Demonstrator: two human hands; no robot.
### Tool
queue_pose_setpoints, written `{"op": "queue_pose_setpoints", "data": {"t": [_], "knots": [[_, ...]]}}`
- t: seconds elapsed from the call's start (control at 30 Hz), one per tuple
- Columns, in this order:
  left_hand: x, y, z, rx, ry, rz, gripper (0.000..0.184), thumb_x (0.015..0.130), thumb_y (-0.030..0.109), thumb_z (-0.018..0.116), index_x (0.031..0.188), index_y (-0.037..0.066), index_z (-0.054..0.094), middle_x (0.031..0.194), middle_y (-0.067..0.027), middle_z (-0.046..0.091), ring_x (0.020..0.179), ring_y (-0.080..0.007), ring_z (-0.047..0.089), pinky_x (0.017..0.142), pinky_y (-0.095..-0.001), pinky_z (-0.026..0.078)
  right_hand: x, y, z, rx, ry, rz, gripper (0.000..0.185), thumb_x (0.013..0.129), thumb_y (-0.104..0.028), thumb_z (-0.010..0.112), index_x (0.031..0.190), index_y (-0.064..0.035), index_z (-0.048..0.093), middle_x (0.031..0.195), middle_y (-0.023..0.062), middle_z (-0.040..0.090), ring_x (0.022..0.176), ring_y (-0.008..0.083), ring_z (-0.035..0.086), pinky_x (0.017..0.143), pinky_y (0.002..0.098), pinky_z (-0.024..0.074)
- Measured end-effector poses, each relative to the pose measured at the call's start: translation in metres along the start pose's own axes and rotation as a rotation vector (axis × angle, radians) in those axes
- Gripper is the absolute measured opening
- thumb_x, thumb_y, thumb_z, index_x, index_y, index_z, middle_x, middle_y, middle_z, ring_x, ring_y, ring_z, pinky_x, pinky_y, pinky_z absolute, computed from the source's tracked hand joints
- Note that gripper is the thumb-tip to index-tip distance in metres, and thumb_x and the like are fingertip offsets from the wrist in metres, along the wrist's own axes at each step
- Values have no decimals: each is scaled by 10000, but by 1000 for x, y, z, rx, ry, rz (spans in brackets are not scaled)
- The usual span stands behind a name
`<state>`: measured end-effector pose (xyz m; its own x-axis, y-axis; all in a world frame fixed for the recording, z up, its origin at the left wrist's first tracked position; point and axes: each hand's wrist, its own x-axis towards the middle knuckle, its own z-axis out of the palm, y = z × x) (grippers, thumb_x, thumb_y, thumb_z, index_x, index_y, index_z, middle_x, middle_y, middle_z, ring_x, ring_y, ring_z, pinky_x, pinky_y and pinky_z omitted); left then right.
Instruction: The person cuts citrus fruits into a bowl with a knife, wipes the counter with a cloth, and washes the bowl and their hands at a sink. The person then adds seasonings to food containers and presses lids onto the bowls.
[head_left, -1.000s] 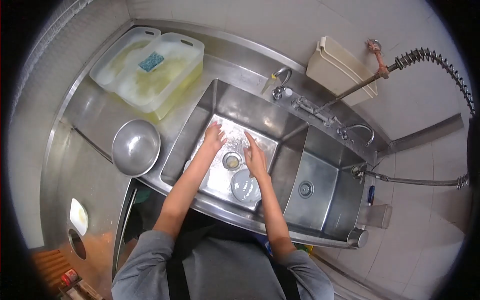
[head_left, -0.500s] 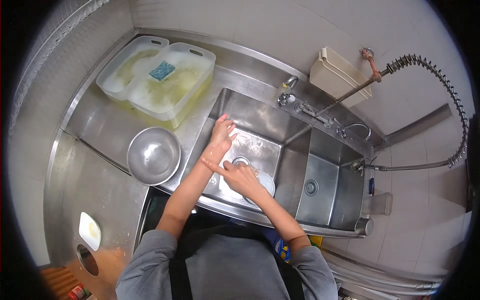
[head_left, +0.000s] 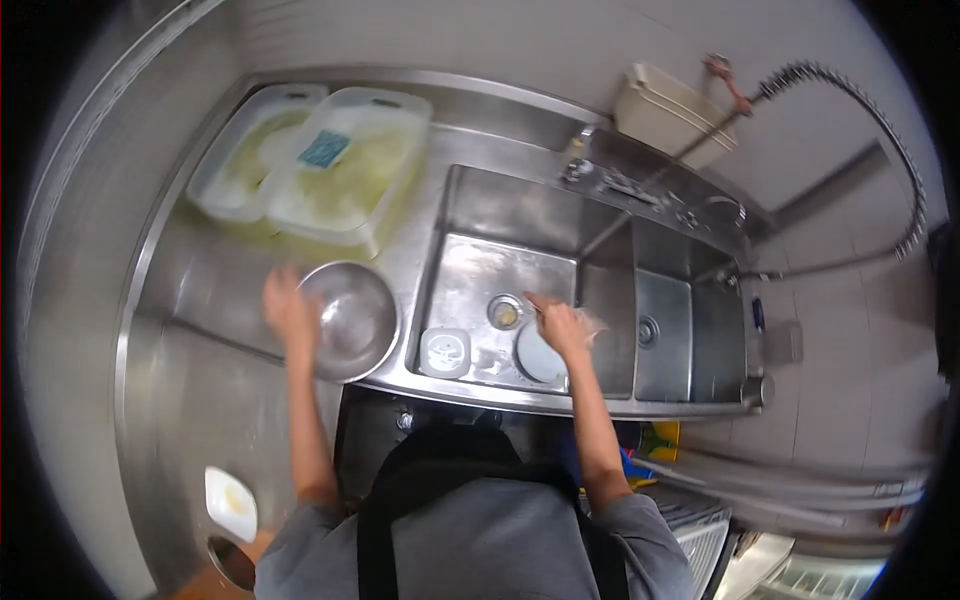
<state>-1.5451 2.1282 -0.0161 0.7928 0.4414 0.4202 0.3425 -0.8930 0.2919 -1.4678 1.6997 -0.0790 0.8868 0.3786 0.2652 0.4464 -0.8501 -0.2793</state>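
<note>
My left hand [head_left: 291, 308] is at the left rim of a round metal bowl [head_left: 352, 325] on the counter; motion smears its fingers. Over the right part of the large sink is my right hand [head_left: 563, 325], its index finger stretched out and something thin and pale beside the other fingers, too blurred to name. Beneath that hand, a round white dish [head_left: 538, 356] lies on the sink floor. A square white dish [head_left: 445, 352] rests in the sink's front left corner. The drain [head_left: 506, 312] holds yellowish bits.
Two tubs of foamy yellow liquid [head_left: 352, 205] stand at the back left, with a blue-green sponge [head_left: 324, 149] in one. A smaller sink [head_left: 663, 320] adjoins on the right, below a spring hose [head_left: 915, 190]. A white dish [head_left: 231, 503] lies near a counter hole [head_left: 231, 561].
My left hand has left the sink and moved left to the bowl. My right hand has come away from my left wrist and shifted right. The camera view has turned.
</note>
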Motion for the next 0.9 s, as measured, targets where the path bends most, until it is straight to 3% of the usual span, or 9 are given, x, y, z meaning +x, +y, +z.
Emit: {"op": "queue_pose_setpoints", "data": {"t": [0.03, 0.07, 0.17, 0.23, 0.3, 0.47, 0.57, 0.7, 0.9], "knots": [[-13, -52, 26, 109, -55, -32, 637, 671, 184, 710, 1222, 43, 423, 1246, -242, 400, 1153, -376, 387, 952, -442, 326, -3, -23, -19, 262, 108, 41, 381, 782, -50, 519, 1148, -150, 548, 789, 172, 615, 666, 317, 584, 617, 370, 460], [-23, -79, 29, 156, -203, -157, 591, 661, 172, 720, 1169, 20, 461, 1181, -229, 462, 1093, -379, 439, 915, -439, 360, -2, -44, -46, 423, -102, 354, 353, 780, -39, 498, 1117, -124, 560, 1008, 175, 596, 905, 350, 579, 780, 389, 457], [-37, -140, 56, -213, -543, -355, 439, 671, 105, 693, 1047, -21, 505, 959, -144, 547, 900, -230, 532, 796, -332, 429, -17, -45, -42, 516, -7, 295, 367, 777, -58, 506, 1133, -135, 549, 1013, 173, 593, 902, 349, 570, 766, 398, 457], [-62, -162, 104, -761, -147, -360, 371, 680, 37, 643, 1019, -17, 503, 914, -86, 536, 842, -178, 513, 740, -292, 430, -27, -44, -43, 399, -66, 294, 370, 781, -71, 506, 1144, -132, 539, 999, 170, 599, 894, 350, 571, 764, 405, 455], [-59, -113, 78, -1231, -146, -843, 326, 694, -32, 564, 1010, -13, 489, 923, -63, 520, 822, -176, 512, 732, -282, 428, -39, -44, -56, 431, -12, 252, 381, 785, -80, 504, 1161, -137, 525, 984, 168, 603, 879, 348, 574, 757, 408, 454], [-40, -37, 65, -1183, -50, -664, 395, 715, -79, 427, 1104, -21, 453, 1095, -150, 521, 962, -216, 533, 822, -305, 436, -98, -56, -98, 498, 151, 298, 405, 782, -85, 540, 1182, -142, 511, 913, 185, 606, 776, 323, 598, 709, 385, 461], [-29, 72, 8, -1284, 21, -232, 422, 727, -86, 376, 1132, -28, 476, 1169, -182, 500, 1037, -241, 521, 867, -337, 425, -146, -63, -121, 503, 274, 323, 408, 784, -87, 545, 1185, -148, 511, 888, 185, 608, 758, 315, 597, 698, 375, 462], [-26, 185, -36, -942, 81, 489, 537, 687, -131, 332, 1178, 4, 503, 1234, -141, 484, 1148, -295, 453, 955, -358, 358, -213, -77, -148, 458, 389, 457, 366, 777, -75, 553, 1140, -114, 538, 794, 172, 594, 677, 317, 579, 642, 347, 455], [-55, 270, -29, -551, 181, 1221, 520, 721, -111, 384, 1192, 66, 514, 1262, -59, 482, 1214, -310, 383, 994, -435, 301, -326, -113, -178, 526, 647, 867, 304, 781, -81, 545, 1085, -78, 563, 905, 172, 613, 822, 325, 596, 722, 358, 464]]}}
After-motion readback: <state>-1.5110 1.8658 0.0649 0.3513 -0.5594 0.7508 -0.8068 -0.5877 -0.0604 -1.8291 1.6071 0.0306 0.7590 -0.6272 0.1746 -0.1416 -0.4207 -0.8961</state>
